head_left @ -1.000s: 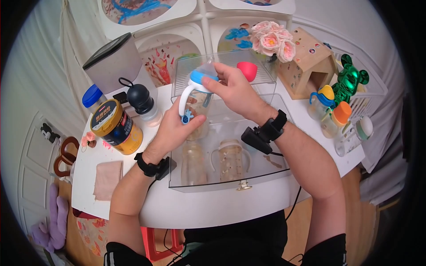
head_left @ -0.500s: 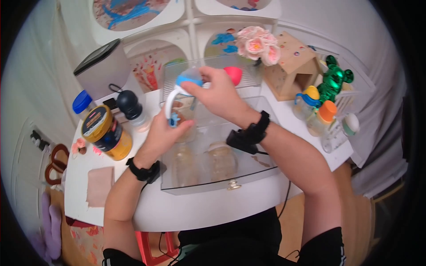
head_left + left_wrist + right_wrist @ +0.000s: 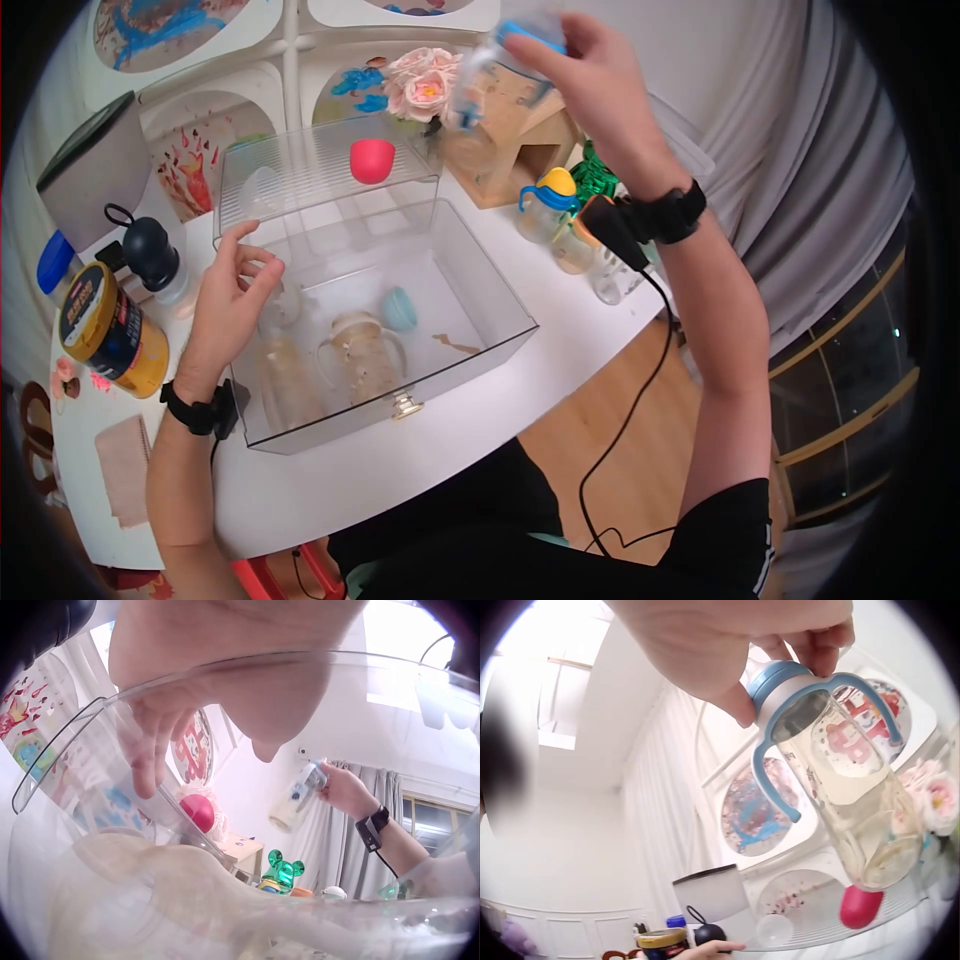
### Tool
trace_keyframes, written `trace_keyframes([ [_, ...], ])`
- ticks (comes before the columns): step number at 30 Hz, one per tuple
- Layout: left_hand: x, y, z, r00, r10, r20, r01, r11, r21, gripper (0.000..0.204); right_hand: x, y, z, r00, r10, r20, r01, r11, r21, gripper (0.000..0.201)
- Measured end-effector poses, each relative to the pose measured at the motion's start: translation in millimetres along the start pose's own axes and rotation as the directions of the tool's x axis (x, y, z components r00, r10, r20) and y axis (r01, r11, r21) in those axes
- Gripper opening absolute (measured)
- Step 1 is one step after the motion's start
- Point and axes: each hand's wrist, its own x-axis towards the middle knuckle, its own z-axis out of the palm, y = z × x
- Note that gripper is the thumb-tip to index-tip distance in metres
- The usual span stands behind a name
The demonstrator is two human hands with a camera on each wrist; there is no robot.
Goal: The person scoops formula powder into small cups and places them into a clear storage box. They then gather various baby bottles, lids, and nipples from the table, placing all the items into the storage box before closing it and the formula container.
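My right hand (image 3: 605, 100), raised at the upper right, pinches a baby bottle (image 3: 847, 795) by its blue collar. In the right wrist view the bottle hangs tilted, with two blue-and-white handles and a clear body. Fingers loosely bent and holding nothing, my left hand (image 3: 230, 300) is at the left side of a clear box (image 3: 490, 270). Inside the box are a two-handled bottle (image 3: 362, 362), a second bottle (image 3: 290, 388) and a light blue cup (image 3: 399, 308). A red cup (image 3: 372, 161) sits on the ribbed clear lid (image 3: 310, 195) behind.
Right of the box stand a yellow-topped bottle (image 3: 546, 208), more bottles and a green bear figure (image 3: 594, 175). A wooden house (image 3: 490, 155) and pink flowers (image 3: 422, 88) are behind. At left are a yellow tub (image 3: 125, 335), a black-topped bottle (image 3: 152, 252) and a folded cloth (image 3: 124, 468).
My right hand has lifted the bottle up and to the right, away from the box. The left hand has let go of it. The head view has turned right.
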Motion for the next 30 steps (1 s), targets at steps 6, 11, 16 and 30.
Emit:
trace_keyframes([
  [6, 0.5, 1.4, 1.8, 1.0, 0.001, -0.001, -0.001, 1.0, -0.003, 0.053, -35.1, 76.8, -22.7, 0.947, 0.306, 0.096, -0.273, 0.925, -0.264, 0.044],
  [11, -1.2, 4.2, -0.4, 1.0, 0.01, 0.0, -0.01, 1.0, 0.013, 0.052, -54.4, 113.6, -0.8, 0.88, 0.435, 0.192, -0.382, 0.887, -0.26, 0.039],
  [16, -0.5, 3.8, -0.5, 1.0, 0.011, 0.008, -0.011, 1.0, 0.017, 0.052, -57.1, 146.8, 17.6, 0.872, 0.439, 0.217, -0.335, 0.857, -0.391, 0.049],
  [30, -0.6, 5.2, -2.0, 1.0, 0.007, 0.026, -0.008, 0.999, 0.031, 0.035, -53.1, 153.2, 35.7, 0.958, 0.286, 0.017, -0.247, 0.855, -0.456, 0.071],
])
